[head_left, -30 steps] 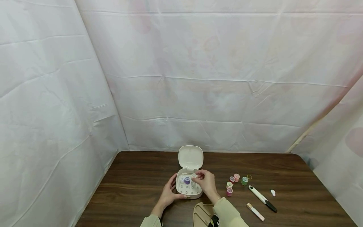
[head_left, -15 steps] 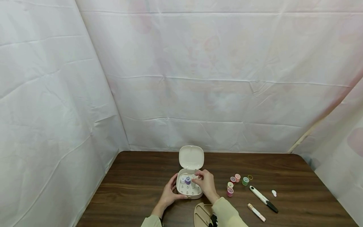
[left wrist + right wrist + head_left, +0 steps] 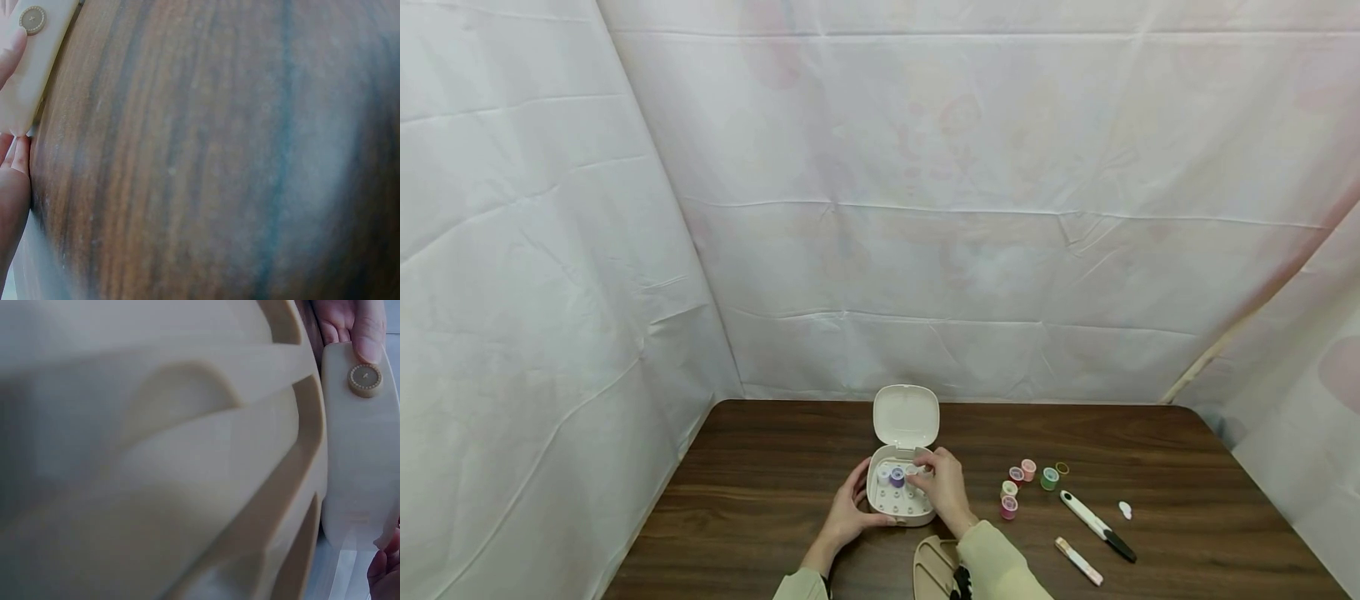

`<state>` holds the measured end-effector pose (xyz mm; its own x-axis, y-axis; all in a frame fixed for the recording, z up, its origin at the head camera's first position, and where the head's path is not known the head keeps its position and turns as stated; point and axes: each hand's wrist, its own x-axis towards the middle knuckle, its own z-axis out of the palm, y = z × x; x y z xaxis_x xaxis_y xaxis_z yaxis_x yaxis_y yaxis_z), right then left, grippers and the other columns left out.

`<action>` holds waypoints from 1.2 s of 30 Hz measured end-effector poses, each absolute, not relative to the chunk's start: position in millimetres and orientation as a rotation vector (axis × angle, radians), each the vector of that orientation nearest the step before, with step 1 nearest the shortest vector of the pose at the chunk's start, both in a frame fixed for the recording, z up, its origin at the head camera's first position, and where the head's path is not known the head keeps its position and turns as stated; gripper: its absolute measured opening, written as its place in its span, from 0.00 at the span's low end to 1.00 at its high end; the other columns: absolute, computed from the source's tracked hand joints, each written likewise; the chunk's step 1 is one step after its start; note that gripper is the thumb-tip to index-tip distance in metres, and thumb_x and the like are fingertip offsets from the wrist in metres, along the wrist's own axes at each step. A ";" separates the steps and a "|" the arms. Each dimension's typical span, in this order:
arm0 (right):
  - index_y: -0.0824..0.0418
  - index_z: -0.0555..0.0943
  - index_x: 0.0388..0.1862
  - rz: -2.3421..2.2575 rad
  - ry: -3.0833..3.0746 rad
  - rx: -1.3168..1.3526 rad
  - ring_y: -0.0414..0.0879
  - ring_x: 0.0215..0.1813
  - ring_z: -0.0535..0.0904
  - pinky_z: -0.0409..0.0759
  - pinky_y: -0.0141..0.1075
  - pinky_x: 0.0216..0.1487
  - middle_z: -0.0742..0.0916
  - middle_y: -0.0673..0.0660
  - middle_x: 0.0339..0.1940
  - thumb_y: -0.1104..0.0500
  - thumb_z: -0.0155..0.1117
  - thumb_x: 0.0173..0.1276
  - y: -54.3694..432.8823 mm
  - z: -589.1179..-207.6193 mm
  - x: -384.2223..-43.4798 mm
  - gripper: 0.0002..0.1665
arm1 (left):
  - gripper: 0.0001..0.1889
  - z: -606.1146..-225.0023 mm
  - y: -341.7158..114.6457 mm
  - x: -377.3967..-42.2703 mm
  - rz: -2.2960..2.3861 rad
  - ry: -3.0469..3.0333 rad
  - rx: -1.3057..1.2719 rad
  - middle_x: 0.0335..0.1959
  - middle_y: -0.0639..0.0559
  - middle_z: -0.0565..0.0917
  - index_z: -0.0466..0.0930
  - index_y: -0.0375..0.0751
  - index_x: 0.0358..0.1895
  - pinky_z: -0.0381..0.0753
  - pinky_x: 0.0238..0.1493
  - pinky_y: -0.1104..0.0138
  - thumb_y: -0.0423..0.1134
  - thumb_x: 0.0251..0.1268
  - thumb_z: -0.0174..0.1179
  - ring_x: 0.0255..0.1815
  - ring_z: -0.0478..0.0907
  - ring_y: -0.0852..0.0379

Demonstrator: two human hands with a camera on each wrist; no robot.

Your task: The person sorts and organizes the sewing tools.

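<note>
A small cream sewing box [image 3: 904, 520] stands on the table with its lid [image 3: 906, 415] raised at the back. My left hand [image 3: 844, 518] holds it at the left side, thumb on the front beside a round button [image 3: 32, 20]. Inside are rows of short pegs, with a purple thread spool [image 3: 897, 477] and a white spool [image 3: 883, 477] in the back area. My right hand [image 3: 947, 492] reaches into the back right of the box and pinches another white spool [image 3: 911, 471], partly hidden by the fingers.
To the right stand several thread spools, among them a green one [image 3: 1049, 478] and a magenta one [image 3: 1008, 507]. A white-and-black handled tool [image 3: 1097, 525], a small slim stick [image 3: 1078, 562] and a white piece [image 3: 1125, 510] lie further right. A beige divided tray [image 3: 931, 567] sits in front.
My right hand has sunk slightly with the white spool, lower into the back right of the box. The left hand keeps its hold on the box.
</note>
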<state>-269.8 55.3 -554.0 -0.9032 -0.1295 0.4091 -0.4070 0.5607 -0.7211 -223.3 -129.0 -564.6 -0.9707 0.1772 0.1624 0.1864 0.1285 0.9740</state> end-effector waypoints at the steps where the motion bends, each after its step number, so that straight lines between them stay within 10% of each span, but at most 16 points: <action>1: 0.64 0.82 0.25 1.266 -2.488 0.444 0.46 0.26 0.70 0.67 0.29 0.24 0.74 0.54 0.21 0.65 0.75 0.39 55.3 -553.9 -269.6 0.12 | 0.53 -564.9 -128.8 -223.3 -2.032 -2.353 -0.381 0.62 0.29 0.57 0.48 0.25 0.65 0.59 0.57 0.48 0.31 0.32 0.74 0.62 0.55 0.37; 36: 0.66 0.82 0.29 1.277 -2.535 0.499 0.45 0.25 0.71 0.68 0.28 0.24 0.77 0.54 0.22 0.64 0.75 0.40 61.3 -541.3 -261.8 0.15 | 0.54 -591.3 -133.3 -235.7 -2.036 -2.320 -0.383 0.64 0.36 0.57 0.49 0.31 0.66 0.62 0.58 0.69 0.33 0.31 0.74 0.64 0.56 0.42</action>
